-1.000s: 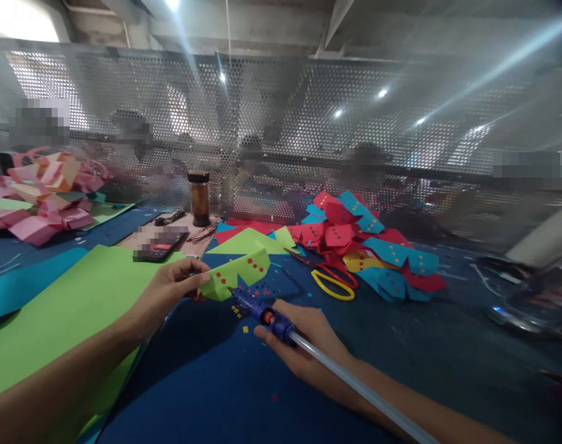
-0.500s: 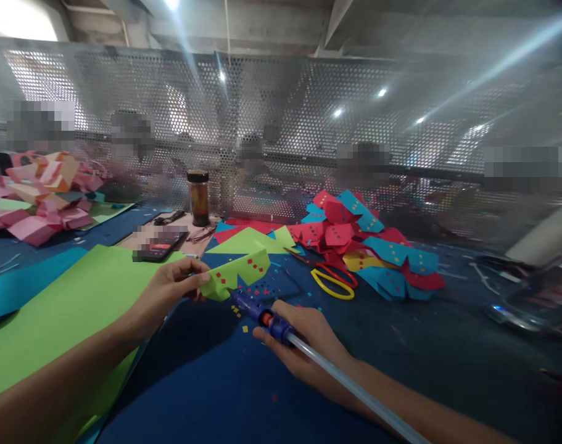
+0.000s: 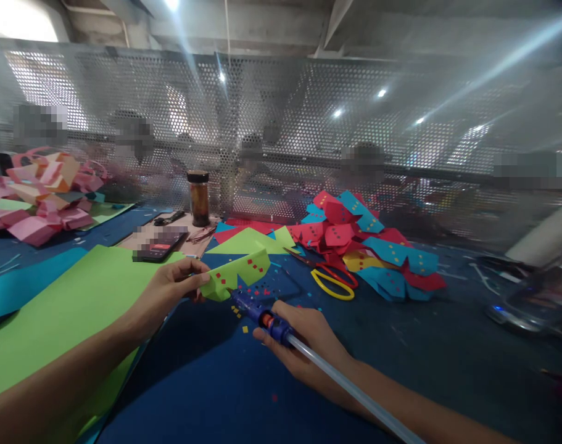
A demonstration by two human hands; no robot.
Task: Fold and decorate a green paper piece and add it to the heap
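My left hand (image 3: 181, 283) pinches the left end of a folded green paper piece (image 3: 250, 271), which has a notch in its lower edge and small red squares on it. A blue hot glue gun (image 3: 253, 308) is in my right hand (image 3: 313, 345), with a long clear glue stick (image 3: 345, 382) running out of its back. The gun's nozzle is at the paper's lower edge; whether it touches I cannot tell. Small red, dark and yellow paper squares (image 3: 245, 329) lie scattered on the blue tabletop (image 3: 206, 382) around the nozzle.
Scissors (image 3: 334, 285) with red and yellow handles lie before a pile of dotted red and blue paper pieces (image 3: 340, 234). Green sheets (image 3: 90, 296), a phone (image 3: 163, 243) and a lidded jar (image 3: 199, 200) are at left. Behind stands a perforated metal screen (image 3: 281, 123).
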